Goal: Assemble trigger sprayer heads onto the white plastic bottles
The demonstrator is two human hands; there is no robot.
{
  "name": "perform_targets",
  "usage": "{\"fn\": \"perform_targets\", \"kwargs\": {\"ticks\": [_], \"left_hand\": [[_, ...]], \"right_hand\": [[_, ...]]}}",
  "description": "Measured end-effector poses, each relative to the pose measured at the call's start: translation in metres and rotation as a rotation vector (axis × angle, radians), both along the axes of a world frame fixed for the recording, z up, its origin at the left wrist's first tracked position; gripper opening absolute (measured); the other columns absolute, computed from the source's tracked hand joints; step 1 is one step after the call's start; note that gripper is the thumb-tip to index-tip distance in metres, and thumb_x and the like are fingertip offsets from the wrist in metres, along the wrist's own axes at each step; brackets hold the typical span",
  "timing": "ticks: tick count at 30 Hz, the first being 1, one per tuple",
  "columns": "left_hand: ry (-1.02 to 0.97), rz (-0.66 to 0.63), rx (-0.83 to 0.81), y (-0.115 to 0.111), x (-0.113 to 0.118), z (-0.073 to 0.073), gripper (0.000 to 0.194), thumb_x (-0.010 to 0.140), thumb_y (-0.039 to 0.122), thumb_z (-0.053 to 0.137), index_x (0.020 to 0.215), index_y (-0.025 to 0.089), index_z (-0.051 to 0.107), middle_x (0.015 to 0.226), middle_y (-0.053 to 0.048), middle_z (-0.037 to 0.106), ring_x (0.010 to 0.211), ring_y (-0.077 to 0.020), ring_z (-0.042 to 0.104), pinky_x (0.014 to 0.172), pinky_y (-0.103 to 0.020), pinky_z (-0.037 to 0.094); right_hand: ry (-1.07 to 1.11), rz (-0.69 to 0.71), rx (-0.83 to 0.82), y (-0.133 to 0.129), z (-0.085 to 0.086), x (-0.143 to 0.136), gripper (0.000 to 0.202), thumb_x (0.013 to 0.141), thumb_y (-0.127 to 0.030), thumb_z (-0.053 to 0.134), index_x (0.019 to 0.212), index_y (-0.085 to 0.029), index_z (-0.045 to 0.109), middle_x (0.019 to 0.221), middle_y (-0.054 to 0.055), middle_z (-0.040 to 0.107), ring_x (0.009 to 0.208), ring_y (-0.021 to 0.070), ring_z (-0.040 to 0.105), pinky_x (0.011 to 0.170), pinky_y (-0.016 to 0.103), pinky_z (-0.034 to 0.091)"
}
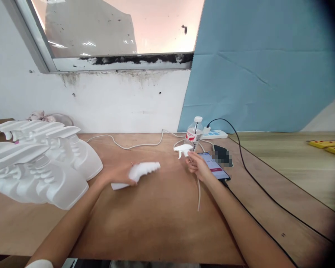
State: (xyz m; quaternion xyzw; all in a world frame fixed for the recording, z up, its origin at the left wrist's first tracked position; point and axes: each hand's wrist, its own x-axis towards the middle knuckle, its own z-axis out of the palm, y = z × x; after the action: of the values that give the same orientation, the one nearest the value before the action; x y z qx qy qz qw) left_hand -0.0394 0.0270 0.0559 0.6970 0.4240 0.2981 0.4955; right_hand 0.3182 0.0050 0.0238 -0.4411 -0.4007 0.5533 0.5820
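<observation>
My left hand (125, 174) is wrapped round a white plastic bottle (145, 169), tilted on its side with its ridged neck pointing right; both are a little blurred. In my right hand (197, 166) is a white trigger sprayer head (183, 148), gripped near its collar. Its thin dip tube (198, 195) hangs down below my fingers. Bottle and sprayer are apart, with bare tabletop between them. On the left stand several white spray bottles (69, 182) with trigger heads fitted, packed close together.
Behind my right hand stands a clear drink bottle (194, 134). A phone (213, 167) with a lit screen lies beside my right wrist, joined to a black cable (248, 219). A power strip (216, 134) and a white cable (128, 147) lie along the wall.
</observation>
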Motion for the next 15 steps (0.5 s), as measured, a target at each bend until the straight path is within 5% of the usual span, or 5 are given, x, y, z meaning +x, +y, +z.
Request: {"fn": "perform_targets", "kwargs": {"ticks": [3,6,9,15], "left_hand": [[0.093,0.128,0.275,0.053,-0.001,0.0,0.074,0.047,0.021,0.085,0.116,0.024,0.058,0.105,-0.004,0.062,0.1,-0.0283,0.057,0.087,-0.03,0.045],[-0.2,0.359,0.339,0.105,0.022,-0.01,0.084,0.054,0.023,0.082,0.128,0.02,0.042,0.13,-0.011,0.047,0.118,-0.0269,0.048,0.096,-0.033,0.043],[-0.398,0.394,0.328,0.15,0.062,-0.023,0.083,0.062,0.024,0.079,0.13,0.018,0.032,0.138,-0.017,0.038,0.122,-0.0251,0.045,0.101,-0.035,0.04],[-0.383,0.443,0.43,0.202,0.129,-0.043,0.084,0.068,0.027,0.076,0.134,0.016,0.025,0.141,-0.018,0.031,0.13,-0.0248,0.034,0.11,-0.034,0.028]], "right_hand": [[-0.193,0.074,-0.081,0.002,-0.009,-0.001,0.039,0.071,-0.051,0.067,0.086,-0.019,0.049,0.06,-0.004,0.052,0.036,0.0017,0.019,0.036,0.015,0.009],[-0.398,0.087,-0.065,0.006,-0.018,-0.011,0.043,0.073,-0.056,0.062,0.089,-0.017,0.055,0.058,-0.003,0.052,0.037,0.0035,0.024,0.034,0.015,0.012],[-0.59,0.075,0.003,0.008,-0.024,-0.017,0.046,0.077,-0.059,0.055,0.094,-0.017,0.06,0.056,-0.003,0.05,0.039,0.0068,0.031,0.034,0.017,0.019],[-0.767,0.107,0.189,0.006,-0.026,-0.014,0.042,0.081,-0.053,0.055,0.099,-0.016,0.065,0.075,0.002,0.061,0.062,0.0139,0.051,0.053,0.023,0.037]]}}
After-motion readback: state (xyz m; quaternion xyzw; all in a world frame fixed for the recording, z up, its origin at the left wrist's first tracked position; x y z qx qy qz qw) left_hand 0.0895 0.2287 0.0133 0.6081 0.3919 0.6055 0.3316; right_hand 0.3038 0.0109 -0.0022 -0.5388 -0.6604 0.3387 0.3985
